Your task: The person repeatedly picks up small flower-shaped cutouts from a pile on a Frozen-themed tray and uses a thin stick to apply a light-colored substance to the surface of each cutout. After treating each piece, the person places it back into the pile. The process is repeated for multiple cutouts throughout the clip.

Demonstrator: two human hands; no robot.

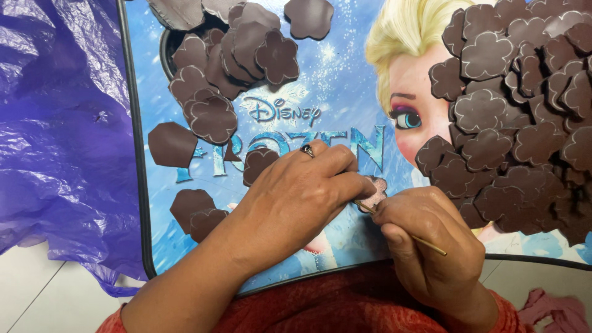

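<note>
**Hands work a small flower cutout on a picture board**

The flower [374, 192], a small brown scalloped cutout with a pale edge, lies on the blue picture board [345, 92], low on it and just right of its middle. All places below are told from this flower.

The left hand [302, 191] lies flat on the board just left of the flower, fingers closed together, their tips pressing on the flower's left edge. A dark ring [307, 150] sits on one finger.

The right hand [425, 237] is just right of and below the flower, curled tightly around a thin stick [419, 239]. The stick's tip touches the flower's lower edge; its other end juts out to the right past the fingers.

Up and to the right of the flower a big heap [518, 117] of like brown cutouts covers the board's right part. Up and to the left, a smaller pile [234, 55] overlaps a dark round rim. Loose cutouts [172, 143] lie singly to the left, beyond the left hand.

Far left of the flower, off the board, crumpled purple plastic [55, 123] is spread out. Below the flower, red cloth [320, 305] shows under the board's near edge.
</note>
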